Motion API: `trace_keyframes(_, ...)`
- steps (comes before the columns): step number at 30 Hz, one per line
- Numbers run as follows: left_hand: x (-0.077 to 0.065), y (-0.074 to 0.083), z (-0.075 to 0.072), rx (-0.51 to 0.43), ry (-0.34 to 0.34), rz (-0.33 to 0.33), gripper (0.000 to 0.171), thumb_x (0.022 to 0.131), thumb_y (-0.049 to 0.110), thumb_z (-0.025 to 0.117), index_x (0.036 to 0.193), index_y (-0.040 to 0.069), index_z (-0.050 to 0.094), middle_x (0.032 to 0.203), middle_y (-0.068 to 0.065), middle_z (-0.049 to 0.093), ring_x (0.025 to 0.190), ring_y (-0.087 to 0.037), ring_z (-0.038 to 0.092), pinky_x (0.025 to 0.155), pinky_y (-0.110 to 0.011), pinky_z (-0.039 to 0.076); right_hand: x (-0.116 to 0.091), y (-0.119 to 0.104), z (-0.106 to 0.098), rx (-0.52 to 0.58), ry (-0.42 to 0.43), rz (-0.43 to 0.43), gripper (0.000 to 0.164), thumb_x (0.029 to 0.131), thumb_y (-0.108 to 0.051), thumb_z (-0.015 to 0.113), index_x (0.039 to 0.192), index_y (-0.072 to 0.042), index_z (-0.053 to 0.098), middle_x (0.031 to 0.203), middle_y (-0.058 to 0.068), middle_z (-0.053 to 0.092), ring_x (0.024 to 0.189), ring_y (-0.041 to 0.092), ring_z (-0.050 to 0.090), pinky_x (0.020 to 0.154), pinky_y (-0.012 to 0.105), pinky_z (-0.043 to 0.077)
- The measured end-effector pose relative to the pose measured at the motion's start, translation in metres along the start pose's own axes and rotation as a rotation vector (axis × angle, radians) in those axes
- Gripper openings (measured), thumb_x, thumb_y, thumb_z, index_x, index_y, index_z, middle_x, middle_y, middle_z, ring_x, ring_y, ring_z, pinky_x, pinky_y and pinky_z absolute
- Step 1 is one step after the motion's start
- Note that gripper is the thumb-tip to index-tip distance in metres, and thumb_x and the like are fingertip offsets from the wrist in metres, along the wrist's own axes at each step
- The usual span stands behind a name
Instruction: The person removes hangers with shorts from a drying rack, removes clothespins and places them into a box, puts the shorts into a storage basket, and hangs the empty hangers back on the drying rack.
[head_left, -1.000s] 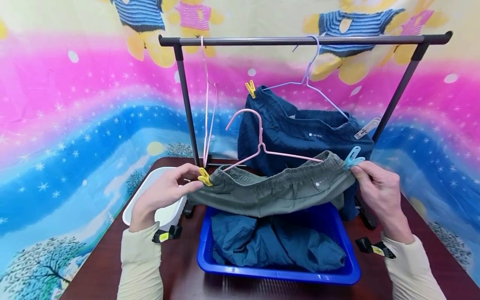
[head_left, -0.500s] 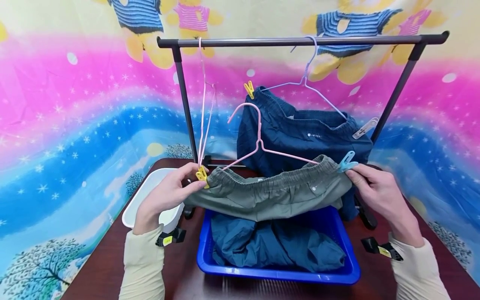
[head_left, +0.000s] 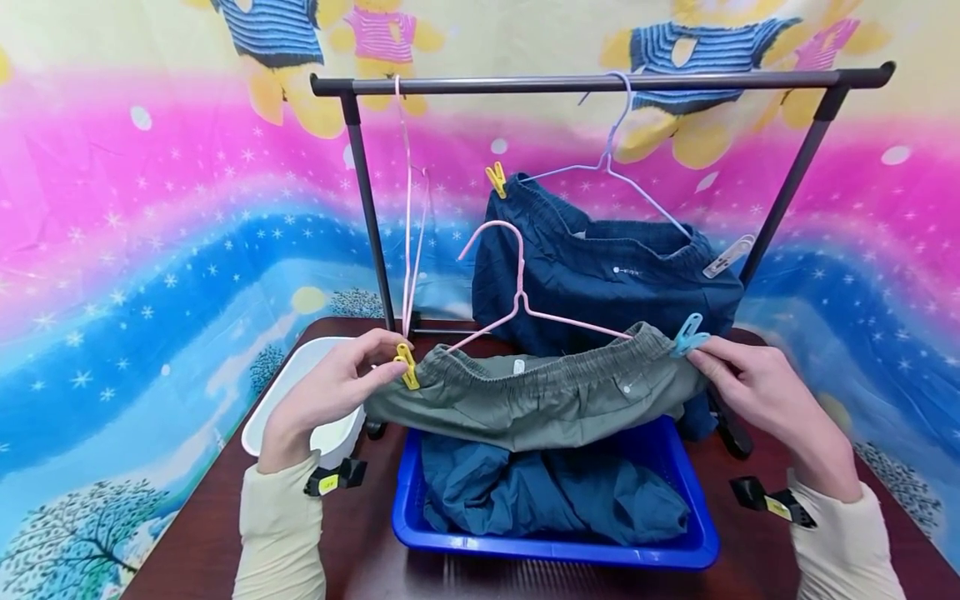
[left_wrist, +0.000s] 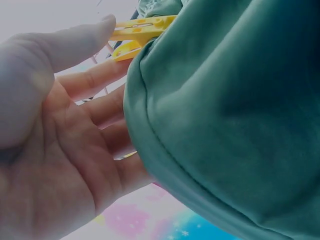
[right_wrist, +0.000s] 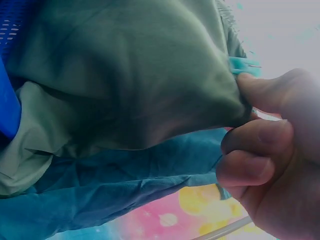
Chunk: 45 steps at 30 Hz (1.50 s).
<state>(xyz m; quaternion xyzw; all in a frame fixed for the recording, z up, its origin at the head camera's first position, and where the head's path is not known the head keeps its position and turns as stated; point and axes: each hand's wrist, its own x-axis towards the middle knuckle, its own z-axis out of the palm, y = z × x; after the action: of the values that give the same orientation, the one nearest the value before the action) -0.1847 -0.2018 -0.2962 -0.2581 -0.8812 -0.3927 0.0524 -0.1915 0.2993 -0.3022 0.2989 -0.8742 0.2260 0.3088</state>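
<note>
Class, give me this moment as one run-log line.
left hand pinches yellow clip; right hand grips green garment beside blue clip; garment on pink hanger, off rack; blue cloth inside basket

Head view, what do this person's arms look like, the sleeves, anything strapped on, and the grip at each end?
The left sleeve and right sleeve are long, cream and lightly creased. A black, angular left wrist device and matching right wrist device each bear a yellow label, too small to read. The left grip and right grip wear no gloves.
</note>
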Motion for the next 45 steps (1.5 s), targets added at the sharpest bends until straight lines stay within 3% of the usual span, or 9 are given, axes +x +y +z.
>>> trace_keyframes(4,-0.001,0.000,-0.001,0.004,-0.017,0.003,0.022,0.098,0.030,0.060,0.118,0.020,0.060,0.102,0.004,0.069,0.091,-0.010,0.063,0.070,-0.025,0.049,0.000,0.000,-0.002,-0.014,-0.035,0.024,0.024,0.085,0.001,0.071,0.099,-0.018,0.071,0.067,-0.013,0.047,0.061,-0.003,0.040,0.057,0.015,0.031)
trace_keyframes(11,0.000,-0.001,0.000,-0.005,-0.045,0.035,0.016,0.099,0.026,0.060,0.114,0.021,0.061,0.098,0.004,0.068,0.085,-0.012,0.062,0.068,-0.025,0.049,-0.001,-0.004,-0.004,0.000,-0.138,0.124,0.012,0.095,-0.010,0.063,0.097,-0.022,0.065,0.056,-0.014,0.045,0.047,-0.002,0.045,0.051,0.020,0.036)
trace_keyframes(19,0.000,-0.004,0.001,0.043,-0.029,0.063,0.016,0.097,0.023,0.062,0.112,0.018,0.065,0.097,0.004,0.068,0.083,-0.009,0.061,0.068,-0.024,0.049,-0.001,-0.006,-0.002,0.037,-0.208,0.144,0.009,0.098,-0.012,0.059,0.097,-0.020,0.061,0.053,-0.018,0.054,0.050,-0.002,0.054,0.052,0.022,0.040)
trace_keyframes(26,-0.001,-0.006,-0.001,0.045,-0.030,0.117,0.014,0.096,0.021,0.063,0.110,0.021,0.068,0.096,0.008,0.067,0.080,-0.007,0.058,0.069,-0.024,0.050,-0.001,-0.002,0.002,0.062,-0.102,0.079,0.018,0.094,-0.002,0.061,0.096,-0.019,0.067,0.058,-0.019,0.061,0.054,-0.005,0.058,0.060,0.012,0.044)
trace_keyframes(30,-0.001,-0.007,-0.001,0.030,-0.019,0.121,0.013,0.096,0.021,0.064,0.108,0.022,0.070,0.095,0.009,0.068,0.079,-0.007,0.058,0.067,-0.024,0.050,0.000,-0.002,0.004,0.075,-0.033,0.051,0.022,0.091,0.003,0.063,0.096,-0.017,0.069,0.058,-0.017,0.060,0.052,-0.007,0.056,0.058,0.011,0.045)
trace_keyframes(45,-0.002,-0.011,-0.004,0.012,-0.002,0.184,0.012,0.094,0.013,0.065,0.101,0.021,0.071,0.090,0.006,0.070,0.060,-0.005,0.046,0.055,-0.022,0.042,0.001,-0.010,0.002,0.064,0.020,0.066,0.018,0.091,0.003,0.063,0.096,-0.013,0.069,0.060,-0.010,0.062,0.052,-0.007,0.056,0.054,0.011,0.046)
